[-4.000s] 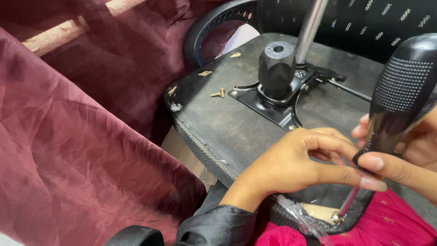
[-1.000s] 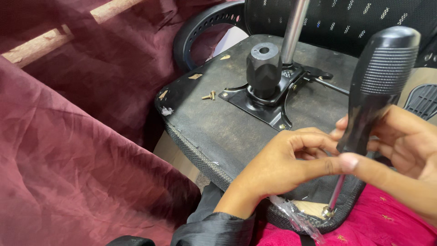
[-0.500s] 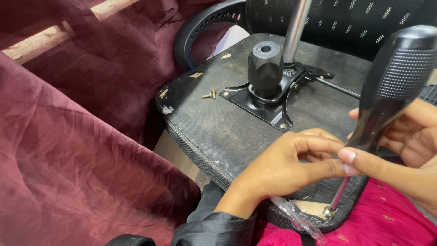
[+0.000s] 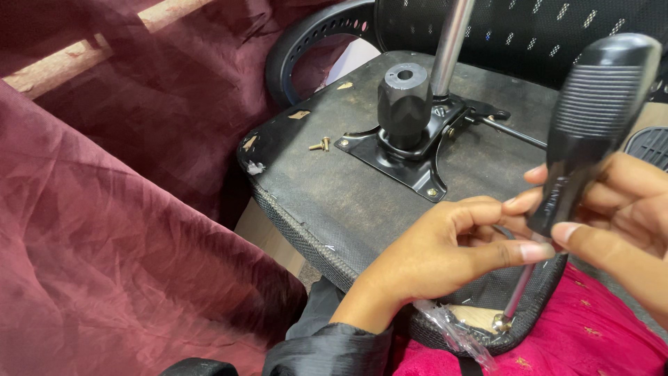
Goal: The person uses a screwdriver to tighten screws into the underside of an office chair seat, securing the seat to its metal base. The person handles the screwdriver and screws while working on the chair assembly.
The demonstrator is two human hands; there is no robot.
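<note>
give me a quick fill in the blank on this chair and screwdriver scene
1. The right hand grips the screwdriver by its black ____.
2. The left hand steadies the screwdriver's metal ____ near the seat edge.
3. Loose screws lie on the underside of the seat, to the left of the black metal ____.
4. The cloth on the left is dark ____.

Missing words: handle; shaft; plate; red

A home room: maroon curtain (image 4: 104, 230) beside an upturned office chair (image 4: 348, 188).
</note>
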